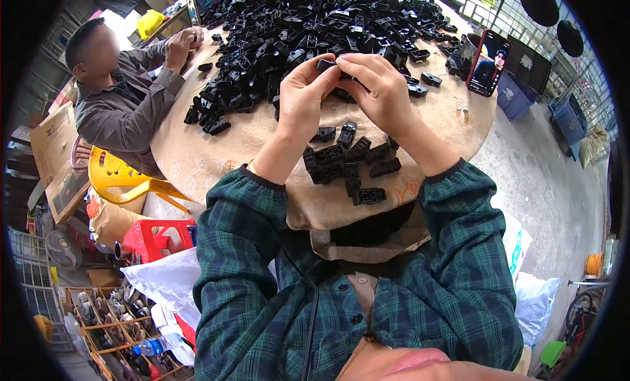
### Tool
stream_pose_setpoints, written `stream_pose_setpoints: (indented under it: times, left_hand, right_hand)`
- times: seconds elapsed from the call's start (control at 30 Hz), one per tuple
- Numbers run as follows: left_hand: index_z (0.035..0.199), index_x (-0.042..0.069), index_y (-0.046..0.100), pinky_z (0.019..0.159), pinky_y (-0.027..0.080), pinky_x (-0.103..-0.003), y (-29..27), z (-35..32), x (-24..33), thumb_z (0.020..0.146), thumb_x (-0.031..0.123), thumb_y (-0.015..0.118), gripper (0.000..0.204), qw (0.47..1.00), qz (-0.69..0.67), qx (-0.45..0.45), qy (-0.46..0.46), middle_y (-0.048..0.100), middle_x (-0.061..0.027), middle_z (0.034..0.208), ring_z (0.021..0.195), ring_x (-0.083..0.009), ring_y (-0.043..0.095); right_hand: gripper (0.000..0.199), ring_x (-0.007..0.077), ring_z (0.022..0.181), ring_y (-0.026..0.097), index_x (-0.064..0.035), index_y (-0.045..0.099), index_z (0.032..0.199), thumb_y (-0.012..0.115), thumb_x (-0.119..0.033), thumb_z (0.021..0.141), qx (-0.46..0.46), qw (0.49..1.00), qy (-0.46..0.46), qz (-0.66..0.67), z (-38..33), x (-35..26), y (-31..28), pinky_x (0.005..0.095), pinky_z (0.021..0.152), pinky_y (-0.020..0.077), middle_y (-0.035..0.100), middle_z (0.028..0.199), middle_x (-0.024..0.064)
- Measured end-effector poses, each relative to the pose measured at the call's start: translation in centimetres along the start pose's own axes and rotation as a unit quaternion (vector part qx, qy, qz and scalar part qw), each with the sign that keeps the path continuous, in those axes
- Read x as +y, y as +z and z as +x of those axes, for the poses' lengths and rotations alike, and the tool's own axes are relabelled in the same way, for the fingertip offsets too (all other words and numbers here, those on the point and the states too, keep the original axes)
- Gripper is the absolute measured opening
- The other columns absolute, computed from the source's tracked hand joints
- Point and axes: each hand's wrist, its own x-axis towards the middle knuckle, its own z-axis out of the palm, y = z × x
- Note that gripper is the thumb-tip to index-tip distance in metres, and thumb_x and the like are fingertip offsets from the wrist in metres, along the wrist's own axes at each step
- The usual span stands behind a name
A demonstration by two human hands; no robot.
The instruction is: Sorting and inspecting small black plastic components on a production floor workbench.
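Both hands meet over the round table, in front of a big heap of black plastic parts point(308, 36). Between the thumb and fingers of my left hand point(302, 95) is one small black plastic part point(325, 65). The fingertips of my right hand point(380, 92) are pinched together at that part's right end, and they cover some of it. Below my wrists, close to the table's near edge, lies a smaller group of black parts point(348, 161). An open fabric bag point(357, 253) hangs at that edge, dark inside.
A co-worker point(121, 95) sits at the table's left side, hands raised near the heap. A lit phone point(489, 63) stands upright at the right edge, with blue crates point(515, 95) beyond. A yellow chair point(121, 177) and red stool point(154, 240) stand at left.
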Motion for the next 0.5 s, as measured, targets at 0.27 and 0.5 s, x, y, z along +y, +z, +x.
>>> stream_pose_setpoints:
  times: [0.27, 0.5]
  left_hand:
    - [0.104, -0.002, 0.055, 0.063, 0.045, -0.022, -1.9, 1.0, 2.1, 0.080, 0.017, 0.065, 0.032, 0.894, 0.420, -0.146, 0.046, 0.062, -0.0092, 0.082, 0.072, -0.0106, 0.057]
    - [0.087, 0.000, 0.064, 0.064, 0.047, -0.029, -1.1, 0.3, 0.8, 0.080, 0.020, 0.064, 0.021, 0.763, 0.554, -0.320, -0.090, 0.063, -0.0080, 0.077, 0.072, -0.0140, 0.060]
  right_hand:
    - [0.020, 0.0124, 0.085, 0.061, -0.0041, 0.064, 0.100, 0.058, -0.017, 0.086, -0.045, 0.932, 0.274, 0.233, -0.5, 6.5, -2.5, 0.0229, 0.072, 0.0480, 0.065, 0.093, 0.0063]
    - [0.025, 0.0281, 0.097, 0.054, -0.0059, 0.066, 0.093, 0.058, -0.006, 0.069, -0.285, 0.942, 0.137, -0.115, -2.8, 7.3, -1.4, 0.0345, 0.085, 0.0434, 0.060, 0.101, 0.0111]
